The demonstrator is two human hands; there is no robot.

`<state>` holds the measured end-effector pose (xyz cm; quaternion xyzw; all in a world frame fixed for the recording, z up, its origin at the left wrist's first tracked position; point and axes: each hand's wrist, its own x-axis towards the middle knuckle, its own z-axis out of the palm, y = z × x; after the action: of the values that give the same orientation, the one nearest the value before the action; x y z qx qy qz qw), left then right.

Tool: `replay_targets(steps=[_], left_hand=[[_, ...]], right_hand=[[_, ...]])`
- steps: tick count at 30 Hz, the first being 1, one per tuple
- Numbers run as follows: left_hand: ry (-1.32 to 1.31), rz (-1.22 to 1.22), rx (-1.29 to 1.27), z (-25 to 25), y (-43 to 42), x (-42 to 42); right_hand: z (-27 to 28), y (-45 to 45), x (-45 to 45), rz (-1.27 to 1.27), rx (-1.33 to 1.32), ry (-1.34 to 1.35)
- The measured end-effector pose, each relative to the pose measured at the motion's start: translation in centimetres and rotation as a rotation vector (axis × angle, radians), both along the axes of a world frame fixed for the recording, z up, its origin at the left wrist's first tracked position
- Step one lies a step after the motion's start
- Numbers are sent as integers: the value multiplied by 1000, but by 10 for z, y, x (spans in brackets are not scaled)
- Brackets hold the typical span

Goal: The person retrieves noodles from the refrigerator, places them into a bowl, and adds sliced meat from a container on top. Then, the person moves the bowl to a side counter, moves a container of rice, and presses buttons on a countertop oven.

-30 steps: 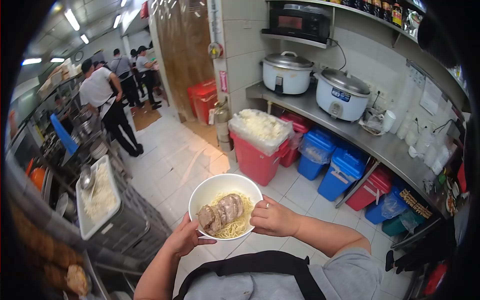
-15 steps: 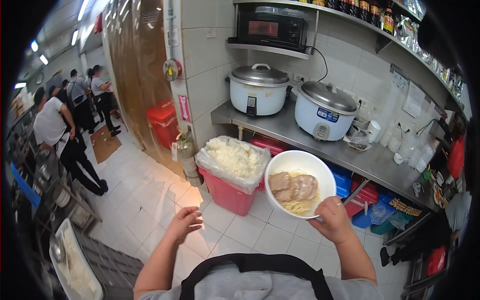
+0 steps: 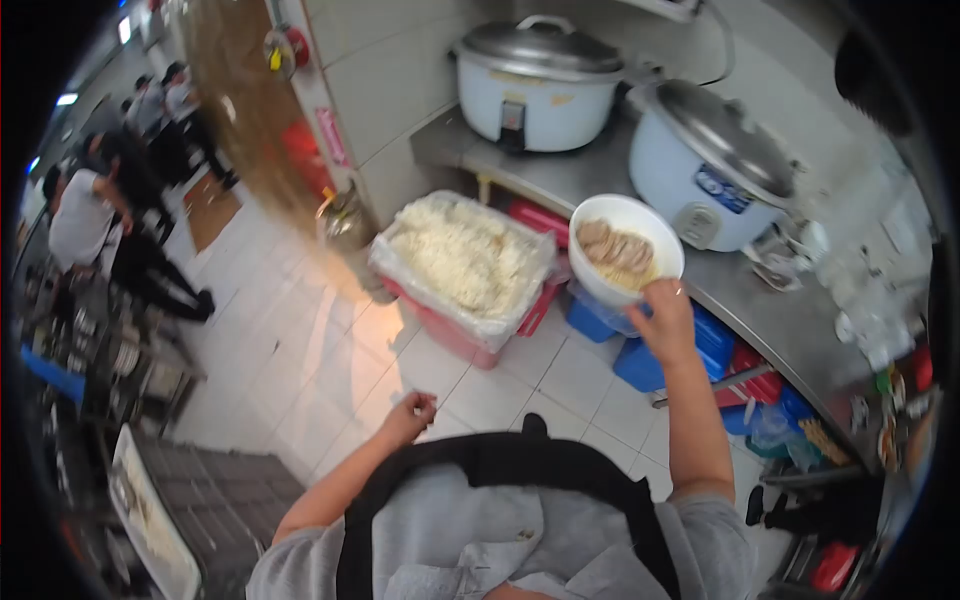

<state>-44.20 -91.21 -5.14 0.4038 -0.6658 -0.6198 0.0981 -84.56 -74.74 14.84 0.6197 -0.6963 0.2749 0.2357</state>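
My right hand (image 3: 663,318) grips the near rim of a white bowl (image 3: 588,212), its arm stretched forward. Slices of pale meat (image 3: 617,248) lie in the bowl, with yellow noodles (image 3: 630,278) partly showing beneath. The bowl is in front of the counter, tilted so its inside faces me. My left hand (image 3: 410,416) hangs low over the floor with its fingers curled in, and nothing shows in them. A tub lined with clear plastic (image 3: 395,262) and heaped with white rice (image 3: 462,252) stands left of the bowl.
Two large rice cookers (image 3: 540,105) stand on the steel counter (image 3: 455,150). Blue bins (image 3: 640,365) sit below it. A fire extinguisher (image 3: 345,225) is beside the tub. At lower left is a grey crate (image 3: 235,510). Several people (image 3: 90,215) stand at the far left.
My right hand has carried the bowl forward toward the counter edge. My left hand has dropped lower and its fingers have curled in more. The view has tilted downward.
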Motion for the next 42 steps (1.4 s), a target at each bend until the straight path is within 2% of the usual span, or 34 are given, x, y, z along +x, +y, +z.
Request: replay_targets(steps=[1,2,3,8,15,16,17,18,19,20,22,23,24,25,26,27,28,29,31,32,34,37,38,40,42], left_hand=[[-44,65,-69,2,-4,-5],[-65,168,-1,37,2,-18],[-75,224,42,48,1,-28],[-90,309,18,59,4,-74],[-186,269,86,37,-26,-110],[-116,312,220,30,-36,-115],[-119,292,229,19,-47,-123],[-50,425,449,5,-60,-132],[19,564,678,-14,-71,-140],[70,557,845,-57,-86,-142],[58,568,931,-86,-95,-165],[41,582,997,-100,-100,-179],[31,529,971,-108,-101,-193],[8,576,916,-118,-100,-208],[110,547,923,-129,-101,-217],[213,521,925,-140,-102,-223],[225,533,923,-144,-103,-228],[226,562,865,-141,-100,-228],[212,594,805,-144,-102,-229],[161,610,807,-147,-107,-229],[126,642,760,-122,-107,-227],[169,639,738,-134,-107,-216],[164,634,742,-128,-110,-212],[-17,575,754,-115,-119,-201],[0,554,748,-123,-123,-183]], right_hand=[[-11,-19,-24,1,13,-2],[-21,-38,-48,-1,20,1],[-29,-57,-69,41,21,-21],[-64,-134,-151,-43,105,-62],[-95,-176,-178,-191,171,-35],[-89,-177,-164,-296,57,27],[-81,-182,-149,-401,-64,99],[-80,-181,-139,-322,-73,97],[-89,-183,-132,-133,-27,-4],[-106,-186,-127,61,24,-105],[-144,-198,-121,260,447,-350],[-161,-209,-120,258,455,-341],[-180,-220,-121,125,532,-489],[-201,-235,-123,-9,605,-635],[-234,-255,-135,-1,607,-626],[-271,-278,-153,-98,605,-690],[-293,-299,-167,-192,602,-754],[-302,-314,-173,-180,608,-750],[-322,-332,-174,-175,534,-1211],[-344,-335,-172,-175,475,-1202],[-359,-330,-166,-208,407,-1264],[-368,-317,-154,-283,344,-1313],[-367,-311,-152,-312,342,-1257],[-362,-305,-142,-347,331,-1188],[-376,-289,-134,-366,319,-1043]])
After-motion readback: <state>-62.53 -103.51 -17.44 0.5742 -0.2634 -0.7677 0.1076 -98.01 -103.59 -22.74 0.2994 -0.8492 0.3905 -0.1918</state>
